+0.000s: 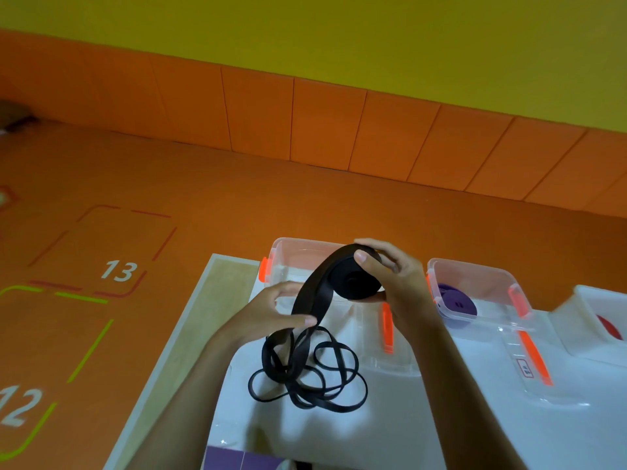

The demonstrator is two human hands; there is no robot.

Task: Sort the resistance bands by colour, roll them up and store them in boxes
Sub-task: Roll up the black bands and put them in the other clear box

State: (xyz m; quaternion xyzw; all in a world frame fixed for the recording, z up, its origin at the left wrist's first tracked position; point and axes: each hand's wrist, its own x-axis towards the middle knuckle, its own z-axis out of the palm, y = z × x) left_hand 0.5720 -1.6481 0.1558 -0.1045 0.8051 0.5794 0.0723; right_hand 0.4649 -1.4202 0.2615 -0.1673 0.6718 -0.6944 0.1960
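Observation:
My right hand [397,283] grips a partly rolled black resistance band [353,279], held above the left clear box [281,252]. The band's flat tail runs down to my left hand [274,317], which pinches it between thumb and fingers. Below my hands a loose tangle of black bands [305,374] lies on the white table [390,435]. A second clear box [475,276] to the right holds a rolled purple band [454,300]. At the far right a white box [583,307] shows a red band [610,329] inside.
The boxes have orange latches [387,330]. A clear lid with a label [524,368] lies in front of the purple band's box. The table's wooden left edge [190,320] borders an orange floor with numbered markings. Something purple [237,459] lies at the table's near edge.

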